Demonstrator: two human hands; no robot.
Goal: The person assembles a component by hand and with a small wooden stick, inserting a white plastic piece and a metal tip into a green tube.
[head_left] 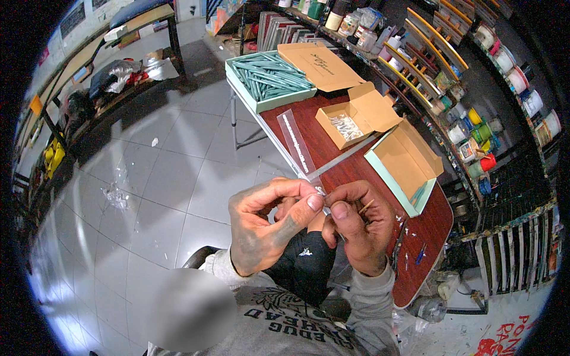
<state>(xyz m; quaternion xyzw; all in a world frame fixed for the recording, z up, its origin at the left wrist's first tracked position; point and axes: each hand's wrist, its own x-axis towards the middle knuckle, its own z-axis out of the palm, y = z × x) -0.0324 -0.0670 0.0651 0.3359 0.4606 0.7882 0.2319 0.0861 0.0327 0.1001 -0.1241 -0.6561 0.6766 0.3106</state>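
Observation:
My left hand [270, 222] and my right hand [359, 228] meet above my lap, fingertips pinching the near end of a long thin clear sleeve with a grey stick inside [347, 157], which slants up to the right over the red-brown table [424, 237]. A thin wooden stick [366, 206] pokes from my right hand's fingers. A clear flat plastic strip [295, 141] lies along the table's left edge just beyond my hands.
On the table stand a green tray of several teal sticks [267, 77], a brown lid [320, 65], an open box of small pale pieces [347, 126] and an open teal-edged box [404, 163]. Shelves of jars and paint pots [475, 118] line the right. Grey tiled floor [154, 178] lies left.

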